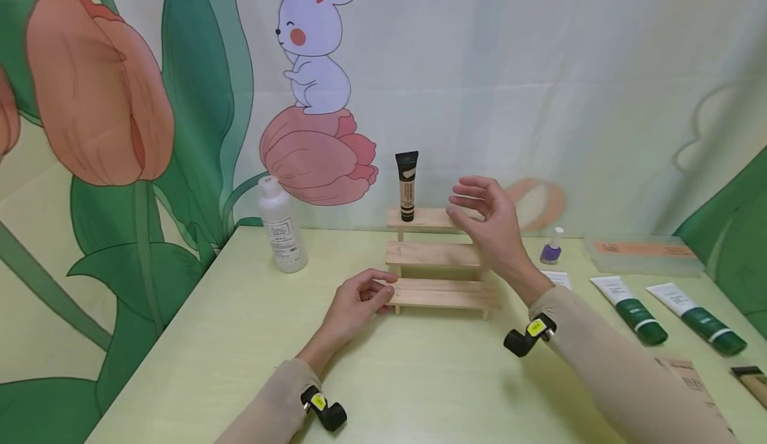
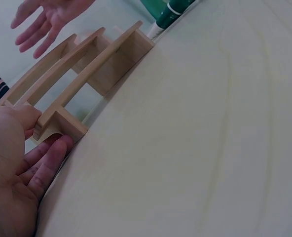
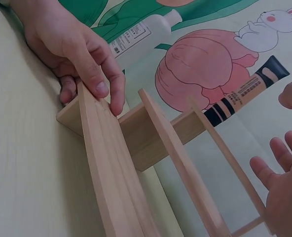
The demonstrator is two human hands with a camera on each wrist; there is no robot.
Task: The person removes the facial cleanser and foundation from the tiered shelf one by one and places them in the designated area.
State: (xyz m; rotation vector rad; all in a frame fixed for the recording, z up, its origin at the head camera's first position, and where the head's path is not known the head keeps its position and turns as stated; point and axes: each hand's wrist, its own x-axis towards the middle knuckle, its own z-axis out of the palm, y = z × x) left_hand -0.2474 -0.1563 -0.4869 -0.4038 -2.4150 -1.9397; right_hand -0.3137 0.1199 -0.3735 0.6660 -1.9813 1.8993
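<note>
A three-step wooden rack stands on the table against the printed cloth. On its top step, toward the left, a tan and black cosmetic tube stands upright on its cap. My left hand pinches the left end of the lowest step; in the left wrist view the thumb lies over the board and fingers are beneath it. Beside the right end of the top step is my right hand, fingers apart and loosely bent, holding nothing. In the right wrist view that hand is apart from the tube.
Left of the rack stands a white bottle. To the right are a purple nail polish bottle, a clear flat case, two green and white tubes, a brown packet and another tan tube at the edge.
</note>
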